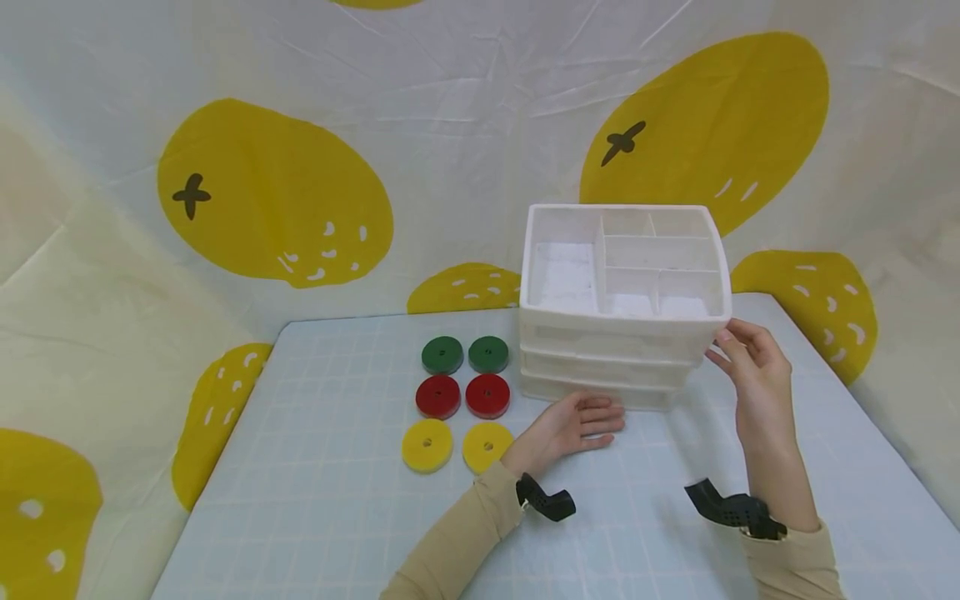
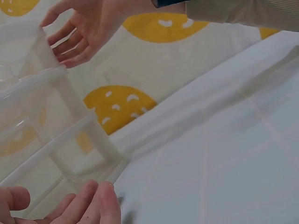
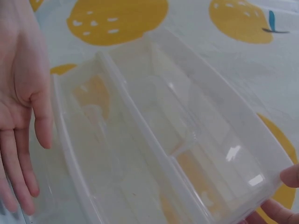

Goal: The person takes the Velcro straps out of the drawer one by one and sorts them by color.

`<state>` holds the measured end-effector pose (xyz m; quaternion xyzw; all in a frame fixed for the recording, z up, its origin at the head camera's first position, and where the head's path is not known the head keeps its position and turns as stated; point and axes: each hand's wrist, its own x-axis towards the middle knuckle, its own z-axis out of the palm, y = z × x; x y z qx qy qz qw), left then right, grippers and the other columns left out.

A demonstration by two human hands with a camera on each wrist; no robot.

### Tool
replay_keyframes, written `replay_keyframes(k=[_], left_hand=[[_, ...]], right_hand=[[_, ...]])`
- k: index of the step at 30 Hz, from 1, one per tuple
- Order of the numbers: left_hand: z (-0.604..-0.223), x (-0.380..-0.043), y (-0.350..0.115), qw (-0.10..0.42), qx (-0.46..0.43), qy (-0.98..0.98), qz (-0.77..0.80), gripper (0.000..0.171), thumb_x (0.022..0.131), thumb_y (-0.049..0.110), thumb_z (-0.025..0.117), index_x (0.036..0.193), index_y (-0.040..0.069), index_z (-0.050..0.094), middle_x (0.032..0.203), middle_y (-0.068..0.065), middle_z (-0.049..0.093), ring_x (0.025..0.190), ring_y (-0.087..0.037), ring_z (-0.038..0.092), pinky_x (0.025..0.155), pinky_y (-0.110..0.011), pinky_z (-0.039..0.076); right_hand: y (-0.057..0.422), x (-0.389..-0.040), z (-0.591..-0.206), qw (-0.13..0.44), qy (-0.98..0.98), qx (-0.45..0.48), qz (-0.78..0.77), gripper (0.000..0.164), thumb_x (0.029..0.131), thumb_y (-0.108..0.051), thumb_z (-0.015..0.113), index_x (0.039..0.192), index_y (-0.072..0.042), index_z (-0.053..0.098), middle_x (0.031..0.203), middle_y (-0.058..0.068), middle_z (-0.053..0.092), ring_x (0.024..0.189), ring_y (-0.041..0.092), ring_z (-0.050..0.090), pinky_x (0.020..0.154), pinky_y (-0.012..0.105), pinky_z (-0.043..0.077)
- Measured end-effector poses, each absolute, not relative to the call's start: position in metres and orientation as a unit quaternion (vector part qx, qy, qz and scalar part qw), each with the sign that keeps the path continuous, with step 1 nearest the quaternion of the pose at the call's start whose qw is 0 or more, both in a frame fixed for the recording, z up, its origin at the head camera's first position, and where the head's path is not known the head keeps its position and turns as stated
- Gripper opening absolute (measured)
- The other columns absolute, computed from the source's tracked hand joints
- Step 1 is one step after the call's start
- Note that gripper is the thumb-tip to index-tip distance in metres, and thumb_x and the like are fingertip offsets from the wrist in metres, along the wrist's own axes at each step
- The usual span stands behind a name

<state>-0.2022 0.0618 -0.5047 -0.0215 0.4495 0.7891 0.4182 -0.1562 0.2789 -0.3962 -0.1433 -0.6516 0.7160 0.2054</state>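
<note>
A white plastic drawer organizer stands at the back right of the table, with a divided tray on top and three see-through drawers below. My left hand is in front of its lowest drawer, palm turned up, fingers extended and nothing held. Contact between those fingers and the drawer front cannot be told. At the organizer's upper right corner, my right hand grips the edge; in the right wrist view its thumb lies at the front with fingers below. Through the drawer fronts no contents show.
Left of the organizer lie paired discs with centre holes: green discs at the back, red discs in the middle, yellow discs in front. A fruit-patterned cloth hangs behind the pale checked table.
</note>
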Motion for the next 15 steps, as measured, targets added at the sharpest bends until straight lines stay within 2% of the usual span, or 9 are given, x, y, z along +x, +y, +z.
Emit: replay_keyframes(k=[9, 12, 14, 15], left_hand=[[-0.499, -0.189, 0.035, 0.407, 0.031, 0.493, 0.769, 0.053, 0.101, 0.044, 0.040, 0.135, 0.005, 0.049, 0.135, -0.015, 0.058, 0.125, -0.029, 0.056, 0.109, -0.045, 0.041], [-0.489, -0.183, 0.019, 0.399, 0.055, 0.504, 0.764, 0.051, 0.101, 0.043, 0.042, 0.136, 0.007, 0.048, 0.137, -0.013, 0.057, 0.126, -0.028, 0.056, 0.110, -0.045, 0.041], [-0.481, -0.179, 0.006, 0.390, 0.076, 0.514, 0.760, 0.050, 0.101, 0.041, 0.042, 0.138, 0.008, 0.047, 0.138, -0.013, 0.056, 0.128, -0.028, 0.054, 0.110, -0.045, 0.040], [-0.477, -0.178, 0.000, 0.384, 0.090, 0.523, 0.756, 0.049, 0.101, 0.039, 0.042, 0.139, 0.008, 0.046, 0.140, -0.013, 0.054, 0.129, -0.029, 0.053, 0.111, -0.046, 0.038]], right_hand=[[0.278, -0.155, -0.396, 0.202, -0.670, -0.147, 0.699, 0.039, 0.090, -0.034, 0.065, 0.122, -0.014, 0.057, 0.114, -0.009, 0.055, 0.106, 0.006, 0.056, 0.079, 0.005, 0.049], [0.279, -0.152, -0.394, 0.204, -0.689, -0.145, 0.680, 0.038, 0.090, -0.033, 0.064, 0.123, -0.015, 0.056, 0.115, -0.010, 0.055, 0.106, 0.006, 0.055, 0.079, 0.004, 0.048], [0.279, -0.149, -0.393, 0.205, -0.714, -0.149, 0.653, 0.039, 0.091, -0.033, 0.063, 0.125, -0.016, 0.055, 0.117, -0.011, 0.054, 0.107, 0.005, 0.054, 0.084, 0.005, 0.047], [0.279, -0.148, -0.392, 0.205, -0.730, -0.151, 0.635, 0.039, 0.093, -0.033, 0.061, 0.127, -0.017, 0.054, 0.118, -0.013, 0.053, 0.107, 0.004, 0.053, 0.091, 0.009, 0.046]])
